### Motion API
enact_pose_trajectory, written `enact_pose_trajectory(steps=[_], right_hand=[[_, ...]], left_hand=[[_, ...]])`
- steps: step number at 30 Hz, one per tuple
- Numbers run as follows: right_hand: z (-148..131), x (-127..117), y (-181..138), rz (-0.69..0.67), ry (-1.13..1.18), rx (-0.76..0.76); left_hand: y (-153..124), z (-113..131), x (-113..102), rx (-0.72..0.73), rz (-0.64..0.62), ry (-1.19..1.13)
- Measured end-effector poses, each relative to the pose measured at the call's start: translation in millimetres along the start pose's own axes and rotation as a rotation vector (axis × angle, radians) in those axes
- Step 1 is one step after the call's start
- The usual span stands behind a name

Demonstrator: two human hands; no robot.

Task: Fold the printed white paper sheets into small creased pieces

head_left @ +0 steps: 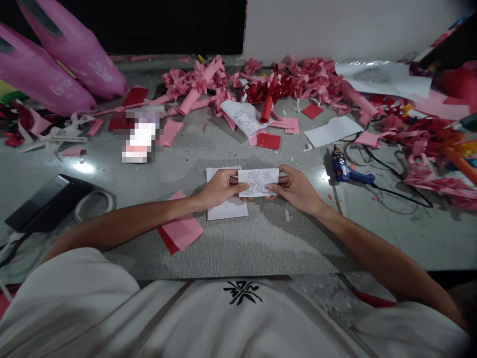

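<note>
Between my two hands I see a small folded paper with dark line drawings on its face. My left hand pinches its left end, thumb on the front and fingers behind. At the right end my right hand grips it the same way, fingers partly hidden by the sheet. Below and behind my left hand lie white paper sheets on the table. Pink paper and a red paper rest under and beside my left forearm.
A blue glue gun with a black cord lies to the right. Crumpled pink paper strips pile along the back. Pink bottles stand at back left, above a dark box-like device. A white paper piece lies right of centre.
</note>
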State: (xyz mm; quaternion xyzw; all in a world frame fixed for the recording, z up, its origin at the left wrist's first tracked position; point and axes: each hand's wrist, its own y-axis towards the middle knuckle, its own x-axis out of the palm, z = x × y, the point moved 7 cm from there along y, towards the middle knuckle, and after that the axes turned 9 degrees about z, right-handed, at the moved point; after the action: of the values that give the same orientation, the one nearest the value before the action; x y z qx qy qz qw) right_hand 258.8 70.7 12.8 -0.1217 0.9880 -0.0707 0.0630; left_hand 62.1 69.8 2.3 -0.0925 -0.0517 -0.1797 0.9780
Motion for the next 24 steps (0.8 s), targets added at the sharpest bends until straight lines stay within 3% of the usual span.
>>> enact_pose_trajectory(steps=[24], right_hand=[[11, -4, 6, -0.039, 0.018, 0.046]], left_hand=[[2, 0, -2, 0.016, -0.041, 0.049]])
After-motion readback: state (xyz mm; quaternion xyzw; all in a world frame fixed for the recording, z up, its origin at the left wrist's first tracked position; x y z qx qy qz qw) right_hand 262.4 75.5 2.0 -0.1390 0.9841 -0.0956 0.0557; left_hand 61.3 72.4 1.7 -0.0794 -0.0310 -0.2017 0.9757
